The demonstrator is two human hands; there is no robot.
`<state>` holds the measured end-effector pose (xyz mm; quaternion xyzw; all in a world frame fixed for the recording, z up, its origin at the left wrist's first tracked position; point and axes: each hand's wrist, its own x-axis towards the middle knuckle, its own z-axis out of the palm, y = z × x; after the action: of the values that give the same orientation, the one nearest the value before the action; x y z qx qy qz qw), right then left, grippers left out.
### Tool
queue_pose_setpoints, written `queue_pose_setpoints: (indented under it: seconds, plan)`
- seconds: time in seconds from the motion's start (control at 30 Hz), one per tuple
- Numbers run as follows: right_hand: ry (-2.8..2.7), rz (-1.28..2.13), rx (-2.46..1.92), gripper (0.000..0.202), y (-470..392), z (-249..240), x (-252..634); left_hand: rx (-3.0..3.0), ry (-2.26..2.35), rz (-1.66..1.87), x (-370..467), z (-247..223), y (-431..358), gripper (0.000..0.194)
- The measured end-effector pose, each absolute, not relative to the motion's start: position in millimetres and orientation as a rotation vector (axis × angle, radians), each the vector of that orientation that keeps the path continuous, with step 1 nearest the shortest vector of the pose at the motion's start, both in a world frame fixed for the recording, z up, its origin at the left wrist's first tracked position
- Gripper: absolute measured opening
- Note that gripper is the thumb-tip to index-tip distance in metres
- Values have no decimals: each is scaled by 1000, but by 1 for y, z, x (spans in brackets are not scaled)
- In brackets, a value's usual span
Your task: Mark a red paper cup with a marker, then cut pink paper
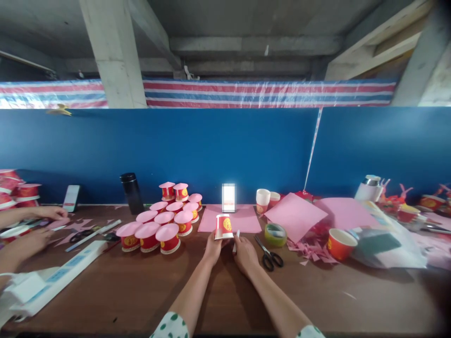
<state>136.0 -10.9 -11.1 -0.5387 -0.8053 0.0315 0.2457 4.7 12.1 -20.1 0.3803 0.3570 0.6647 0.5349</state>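
Observation:
My left hand (212, 250) grips a red and white paper cup (222, 227) with a gold emblem, held upside down at the middle of the table. Close beside it, my right hand (245, 253) is closed on a slim white tool (237, 238), perhaps a pen or a craft knife; its kind is unclear. Behind the cup lies a pink paper sheet (207, 219). Black-handled scissors (269, 257) rest right of my right hand. To the left stand several upturned red cups (169, 244) topped with pink paper discs (167, 231).
Right of me are a tape roll (276, 234), pink sheets (296, 216), pink scraps (315, 252), an orange cup (341, 244) and a clear plastic bag (387, 249). Leftward are a black bottle (131, 193), a white power strip (66, 277) and another person's hands (52, 213).

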Motion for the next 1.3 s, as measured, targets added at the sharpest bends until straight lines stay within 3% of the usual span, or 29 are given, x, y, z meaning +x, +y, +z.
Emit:
queue_pose_setpoints:
  seconds: [1.3]
  plan:
    - [-2174, 143, -1422, 43, -11, -17, 139, 1084, 877, 1544, 5, -24, 8, 34]
